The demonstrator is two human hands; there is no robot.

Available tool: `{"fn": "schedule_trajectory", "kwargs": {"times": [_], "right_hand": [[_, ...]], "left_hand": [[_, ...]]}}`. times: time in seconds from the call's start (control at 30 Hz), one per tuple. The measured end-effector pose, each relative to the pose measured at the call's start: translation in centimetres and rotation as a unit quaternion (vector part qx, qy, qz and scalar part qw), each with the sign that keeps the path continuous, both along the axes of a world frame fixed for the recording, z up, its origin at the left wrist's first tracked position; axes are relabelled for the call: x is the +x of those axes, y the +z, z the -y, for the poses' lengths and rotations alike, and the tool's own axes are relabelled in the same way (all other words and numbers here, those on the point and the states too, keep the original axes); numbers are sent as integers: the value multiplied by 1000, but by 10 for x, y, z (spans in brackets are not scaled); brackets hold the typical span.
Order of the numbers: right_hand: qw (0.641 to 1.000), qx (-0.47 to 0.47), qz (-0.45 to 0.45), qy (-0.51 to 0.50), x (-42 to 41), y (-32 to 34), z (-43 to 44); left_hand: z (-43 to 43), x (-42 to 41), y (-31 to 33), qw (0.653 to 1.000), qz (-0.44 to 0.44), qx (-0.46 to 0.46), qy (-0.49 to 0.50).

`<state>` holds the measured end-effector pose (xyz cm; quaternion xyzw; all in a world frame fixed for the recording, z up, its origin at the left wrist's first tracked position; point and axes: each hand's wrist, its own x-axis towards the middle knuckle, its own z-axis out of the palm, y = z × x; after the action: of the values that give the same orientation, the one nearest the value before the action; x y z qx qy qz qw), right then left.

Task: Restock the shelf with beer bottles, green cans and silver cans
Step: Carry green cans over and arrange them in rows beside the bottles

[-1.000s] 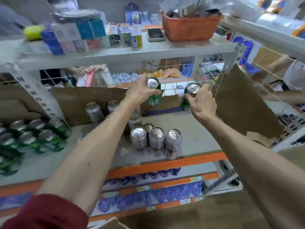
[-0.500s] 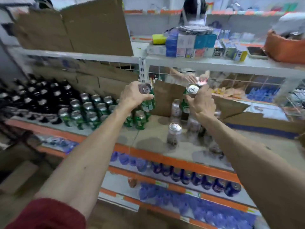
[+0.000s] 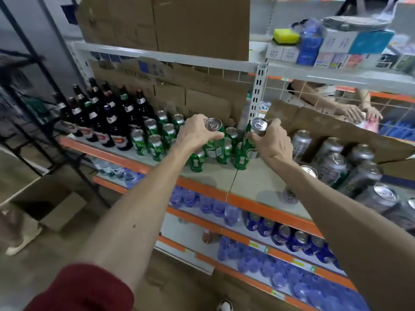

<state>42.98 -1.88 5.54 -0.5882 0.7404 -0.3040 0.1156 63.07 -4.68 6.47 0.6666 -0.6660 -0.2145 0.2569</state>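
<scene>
A person's left hand (image 3: 195, 134) grips a green can (image 3: 216, 146) near its top while the right hand (image 3: 272, 142) clamps a second green can (image 3: 248, 145). Both are held over the shelved green cans (image 3: 155, 141) on the orange-edged shelf (image 3: 251, 184), between dark beer bottles (image 3: 112, 122) at left and silver cans (image 3: 332, 163) at right.

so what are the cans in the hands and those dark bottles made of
Held green cans: metal, likely aluminium; bright silver pull-tab lids, glossy printed green sides. Beer bottles: probably dark glass; glossy sheen, narrow necks, paper-looking labels.
</scene>
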Motion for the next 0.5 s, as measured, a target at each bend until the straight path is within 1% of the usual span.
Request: {"fn": "schedule_trajectory", "kwargs": {"times": [0.17,0.27,0.43,0.5], "right_hand": [[1000,13,12,6,2,-8,27],[1000,20,8,7,6,-15,42],[999,33,-2,0,13,-23,61],[999,35,-1,-14,17,-25,68]], "left_hand": [[31,0,-9,999,-2,32,-8],[48,0,-16,999,-28,39,-3],[74,1,-23,998,9,56,-29],[86,4,-28,997,0,63,-39]]}}
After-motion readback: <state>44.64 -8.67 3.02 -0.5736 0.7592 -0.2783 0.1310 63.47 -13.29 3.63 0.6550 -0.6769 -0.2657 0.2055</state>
